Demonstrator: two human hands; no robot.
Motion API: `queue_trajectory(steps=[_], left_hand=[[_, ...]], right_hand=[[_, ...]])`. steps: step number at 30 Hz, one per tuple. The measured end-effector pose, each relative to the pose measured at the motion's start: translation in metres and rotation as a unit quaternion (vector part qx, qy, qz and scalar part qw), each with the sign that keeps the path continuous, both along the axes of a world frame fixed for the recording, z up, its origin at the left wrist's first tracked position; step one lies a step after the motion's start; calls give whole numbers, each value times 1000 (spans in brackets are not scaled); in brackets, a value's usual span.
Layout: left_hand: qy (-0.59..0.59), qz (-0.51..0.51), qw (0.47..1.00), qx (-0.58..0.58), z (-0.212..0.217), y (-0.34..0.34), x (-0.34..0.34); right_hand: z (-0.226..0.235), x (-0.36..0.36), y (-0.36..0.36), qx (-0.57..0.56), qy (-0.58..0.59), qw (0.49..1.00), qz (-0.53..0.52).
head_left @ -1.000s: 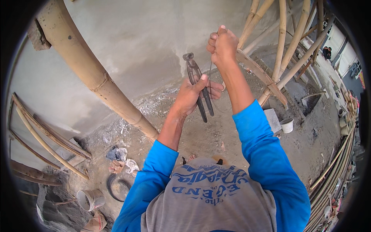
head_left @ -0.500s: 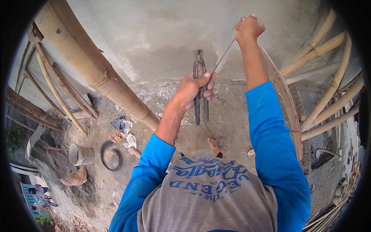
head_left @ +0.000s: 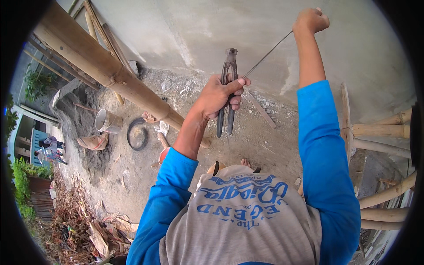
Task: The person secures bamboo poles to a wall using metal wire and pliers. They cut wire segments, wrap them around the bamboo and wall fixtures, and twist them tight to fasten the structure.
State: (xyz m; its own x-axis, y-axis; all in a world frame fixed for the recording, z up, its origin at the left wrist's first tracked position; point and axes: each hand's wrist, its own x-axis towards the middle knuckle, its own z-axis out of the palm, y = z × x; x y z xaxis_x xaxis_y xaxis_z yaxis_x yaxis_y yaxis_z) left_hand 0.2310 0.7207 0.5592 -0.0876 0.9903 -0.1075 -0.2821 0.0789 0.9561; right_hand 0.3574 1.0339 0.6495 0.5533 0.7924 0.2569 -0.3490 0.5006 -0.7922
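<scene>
In front of me, my left hand [head_left: 221, 95] is closed around dark metal pincers [head_left: 231, 56]. The pincers stand with the head up, their two black handles hanging below my palm. Thin dark wire [head_left: 268, 54], seemingly more than one strand, is pinched at my left thumb and forefinger. It slants up to the right in a fairly straight line to my right hand [head_left: 311, 21], a fist raised before the grey wall and closed on the wire's other end. Inside that fist the wire is hidden.
A thick bamboo pole [head_left: 110, 73] slants across on the left. Beyond it are a bucket [head_left: 108, 121], a sack [head_left: 93, 141] and a black coil [head_left: 129, 134] on the dirt ground. More bamboo [head_left: 382, 130] stands at right. A wood strip [head_left: 262, 110] lies near the wall.
My right hand has moved up and to the right, and the stretch of wire between my hands looks longer. The left hand keeps its hold on the pincers. My view has turned.
</scene>
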Motion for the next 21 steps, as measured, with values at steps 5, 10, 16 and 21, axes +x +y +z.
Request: queue_trajectory(steps=[5, 10, 16, 21], left_hand=[[29, 99, 994, 30, 11, -12, -5], [108, 224, 967, 56, 16, -39, -2], [375, 273, 875, 137, 39, -57, -14], [412, 334, 841, 109, 79, -117, -20]], right_hand=[[16, -49, 14, 67, -85, 990, -90], [58, -69, -65, 37, -16, 989, 145], [104, -59, -87, 5, 127, 969, 211], [155, -61, -110, 81, 195, 927, 309]])
